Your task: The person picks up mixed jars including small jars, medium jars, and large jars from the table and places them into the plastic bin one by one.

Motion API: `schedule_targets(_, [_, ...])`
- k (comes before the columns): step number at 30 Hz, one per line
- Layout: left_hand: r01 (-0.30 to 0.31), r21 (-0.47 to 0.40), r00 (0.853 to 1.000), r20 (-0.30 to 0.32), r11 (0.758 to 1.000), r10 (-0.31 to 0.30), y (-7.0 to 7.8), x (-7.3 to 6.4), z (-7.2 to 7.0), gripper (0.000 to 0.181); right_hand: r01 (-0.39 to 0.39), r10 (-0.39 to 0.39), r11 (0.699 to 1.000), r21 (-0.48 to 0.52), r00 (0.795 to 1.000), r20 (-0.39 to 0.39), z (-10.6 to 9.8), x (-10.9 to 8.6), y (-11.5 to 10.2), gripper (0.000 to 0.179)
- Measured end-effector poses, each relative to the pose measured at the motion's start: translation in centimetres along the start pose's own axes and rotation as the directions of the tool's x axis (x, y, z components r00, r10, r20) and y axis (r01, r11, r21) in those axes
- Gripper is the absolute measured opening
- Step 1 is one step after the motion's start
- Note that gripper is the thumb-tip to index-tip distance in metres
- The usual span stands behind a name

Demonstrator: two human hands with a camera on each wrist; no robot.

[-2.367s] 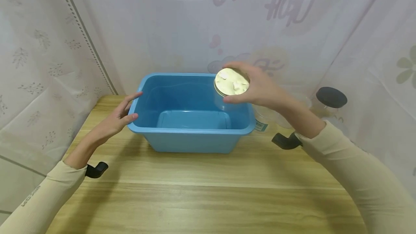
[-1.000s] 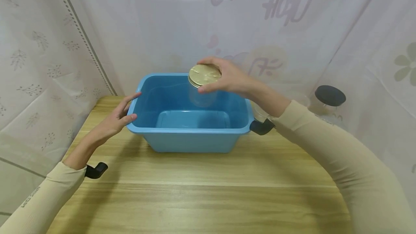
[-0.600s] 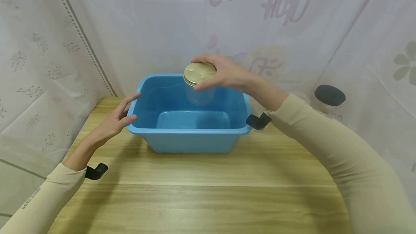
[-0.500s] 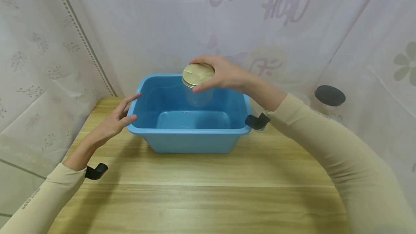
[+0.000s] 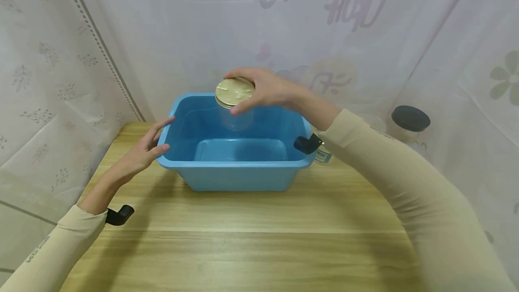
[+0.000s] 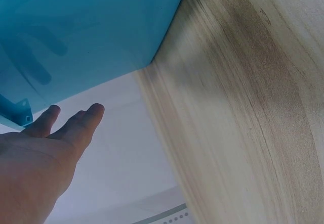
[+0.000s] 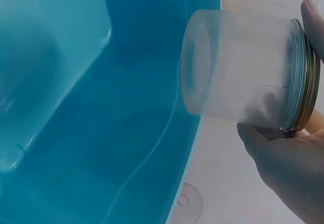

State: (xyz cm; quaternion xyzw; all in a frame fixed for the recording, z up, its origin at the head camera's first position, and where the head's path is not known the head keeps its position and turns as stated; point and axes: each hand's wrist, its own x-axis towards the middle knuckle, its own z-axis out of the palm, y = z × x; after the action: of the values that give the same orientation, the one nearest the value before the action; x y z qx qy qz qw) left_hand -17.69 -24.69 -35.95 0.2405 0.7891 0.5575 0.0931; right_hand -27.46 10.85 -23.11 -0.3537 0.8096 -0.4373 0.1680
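Observation:
My right hand (image 5: 267, 89) grips a clear plastic jar (image 5: 235, 118) around its gold lid (image 5: 234, 91), over the blue plastic tub (image 5: 239, 164). In the right wrist view the jar (image 7: 243, 67) looks see-through, with thumb and fingers on either side of the lid (image 7: 307, 82). At the tub's left rim, my left hand (image 5: 139, 152) touches the edge with thumb and fingertips spread apart. The left wrist view shows that hand's fingers (image 6: 83, 125) stretched out beside the tub's outer wall (image 6: 101, 37).
A clear jar with a black lid (image 5: 410, 118) stands at the right behind my forearm. Nearer the tub's right end is a clear container with a green-and-white label (image 5: 322, 154), partly hidden by the sleeve. Everything stands on a wooden table (image 5: 251, 256) before a pale printed curtain (image 5: 194, 35).
My right hand has carried the jar leftward from the tub's right end to above its middle-left. The labelled container has come back into sight. My left hand has stayed at the rim.

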Motion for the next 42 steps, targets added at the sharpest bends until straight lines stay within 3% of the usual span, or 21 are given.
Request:
schedule_targets(10, [0.008,0.024,1.0,-0.013,1.0,-0.007,0.0,0.1,0.0,0.066,0.071,-0.07,0.997,-0.015,0.996,0.063,0.4,1.5,0.3,0.084])
schedule_targets(23, [0.026,0.055,0.999,-0.023,0.998,-0.025,0.1,-0.1,0.1,0.067,0.045,-0.05,0.998,0.052,0.993,0.103,0.9,2.9,1.1,0.085])
schedule_targets(35, [0.039,0.08,0.999,-0.035,0.996,-0.036,0.1,0.1,0.1,0.067,0.115,-0.109,0.993,-0.033,0.985,0.131,2.6,3.7,1.9,0.083])
schedule_targets(42, [0.037,0.062,0.999,-0.031,0.997,-0.035,0.2,0.1,0.1,0.067,0.091,-0.08,0.994,-0.06,0.985,0.153,3.4,4.2,2.4,0.084])
